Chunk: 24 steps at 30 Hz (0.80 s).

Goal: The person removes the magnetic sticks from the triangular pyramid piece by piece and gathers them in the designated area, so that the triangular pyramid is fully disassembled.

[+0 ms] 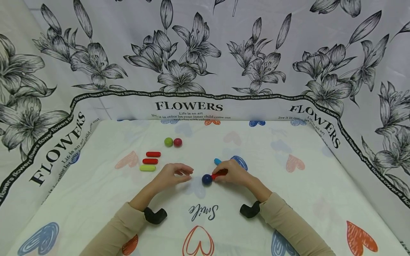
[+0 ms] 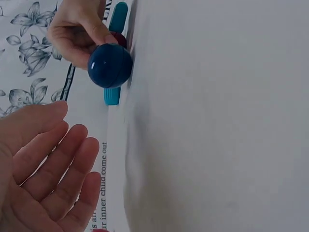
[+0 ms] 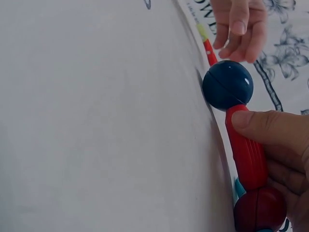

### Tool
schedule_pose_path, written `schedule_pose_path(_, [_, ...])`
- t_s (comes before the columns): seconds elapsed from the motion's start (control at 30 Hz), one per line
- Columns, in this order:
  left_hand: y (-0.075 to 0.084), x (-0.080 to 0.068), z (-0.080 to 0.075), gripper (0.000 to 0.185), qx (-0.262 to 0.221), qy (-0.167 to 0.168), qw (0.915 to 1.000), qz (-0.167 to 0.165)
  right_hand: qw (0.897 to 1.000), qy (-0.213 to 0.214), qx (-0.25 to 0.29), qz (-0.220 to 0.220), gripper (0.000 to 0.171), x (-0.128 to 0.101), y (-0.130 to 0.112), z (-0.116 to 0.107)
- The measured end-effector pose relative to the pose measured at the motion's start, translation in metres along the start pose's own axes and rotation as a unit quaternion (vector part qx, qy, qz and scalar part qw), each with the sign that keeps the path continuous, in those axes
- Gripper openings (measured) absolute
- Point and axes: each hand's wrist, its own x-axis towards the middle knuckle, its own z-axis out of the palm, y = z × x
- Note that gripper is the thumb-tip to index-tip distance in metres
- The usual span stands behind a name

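Note:
My right hand pinches a red rod between thumb and fingers, low over the cloth. A dark blue ball touches the rod's left end. At its other end sits a dark red ball, mostly covered by the hand in the head view. Beyond the fingers a blue rod pokes out; blue pieces also show behind the balls in the left wrist view. To the left of the blue ball, my left hand hovers with loosely bent fingers and holds nothing.
Two red rods and a yellow-green rod lie left of the left hand. Farther back, a green ball and a crimson ball lie side by side. A patterned cloth covers the table, with a flower-print curtain behind.

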Motion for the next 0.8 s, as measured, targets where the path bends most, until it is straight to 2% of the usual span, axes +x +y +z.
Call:
schedule_pose_path(0.23, [0.009, 0.004, 0.014, 0.036, -0.026, -0.006, 0.9996, 0.009, 1.000, 0.002, -0.005, -0.003, 0.020, 0.000, -0.001, 0.000])
schedule_pose_path(0.47, [0.021, 0.014, 0.027, 0.042, -0.041, -0.013, 0.9991, -0.002, 1.000, 0.006, -0.002, -0.001, 0.019, -0.001, -0.001, -0.001])
schedule_pose_path(0.8, [0.025, 0.025, 0.041, 0.047, -0.016, -0.007, 0.9996, -0.023, 1.000, 0.010, -0.006, -0.010, 0.019, 0.000, 0.000, 0.001])
